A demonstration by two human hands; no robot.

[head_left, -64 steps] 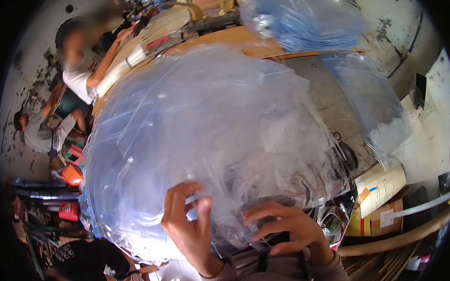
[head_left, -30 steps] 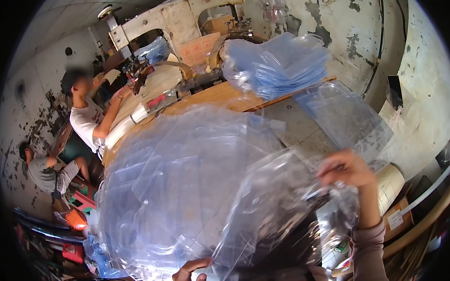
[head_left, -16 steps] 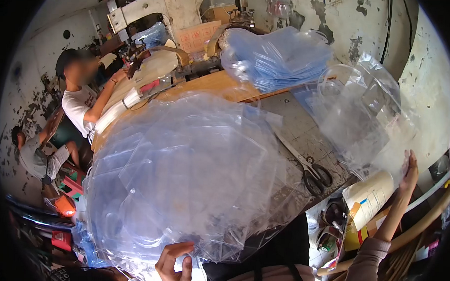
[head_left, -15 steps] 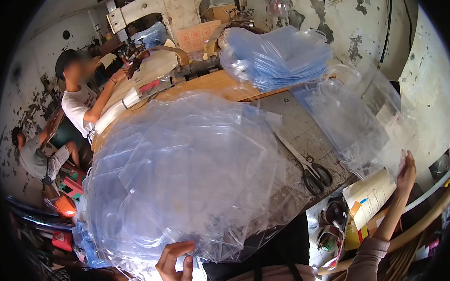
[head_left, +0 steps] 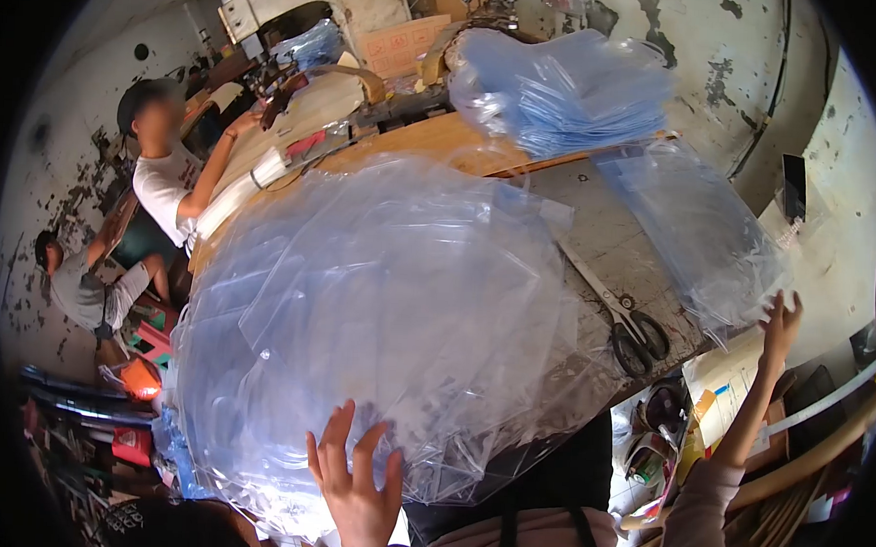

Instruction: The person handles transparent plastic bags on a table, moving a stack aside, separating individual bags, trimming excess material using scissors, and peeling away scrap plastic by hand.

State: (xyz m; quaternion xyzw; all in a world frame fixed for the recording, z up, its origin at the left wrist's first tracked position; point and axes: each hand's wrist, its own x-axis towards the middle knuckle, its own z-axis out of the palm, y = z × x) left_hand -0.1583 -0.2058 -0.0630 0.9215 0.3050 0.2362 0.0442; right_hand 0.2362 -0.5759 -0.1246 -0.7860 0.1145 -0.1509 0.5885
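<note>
A broad pile of clear plastic sheets or bags (head_left: 389, 291) covers the near part of the worktable. Over its front edge is my left hand (head_left: 358, 483), fingers spread and holding nothing. My right hand (head_left: 780, 329) reaches far to the right, fingers apart and empty, beside the near corner of a smaller clear plastic stack (head_left: 700, 234). Black-handled scissors (head_left: 618, 314) lie on the table between the two piles. Farther back, a tall stack of bluish plastic (head_left: 570, 90) rests on a wooden board (head_left: 414, 142).
A person in a white shirt (head_left: 166, 182) works at the table's back left, and another person (head_left: 81, 280) sits behind. A dark-clothed person's head (head_left: 149, 526) shows at bottom left. Cardboard and rolls (head_left: 798, 460) stand at the right; a phone (head_left: 794, 188) hangs on the wall.
The clear sheet near my right hand has come down onto the right stack, and that hand has let go. My left hand has risen over the pile's edge and spread its fingers. The view has shifted slightly.
</note>
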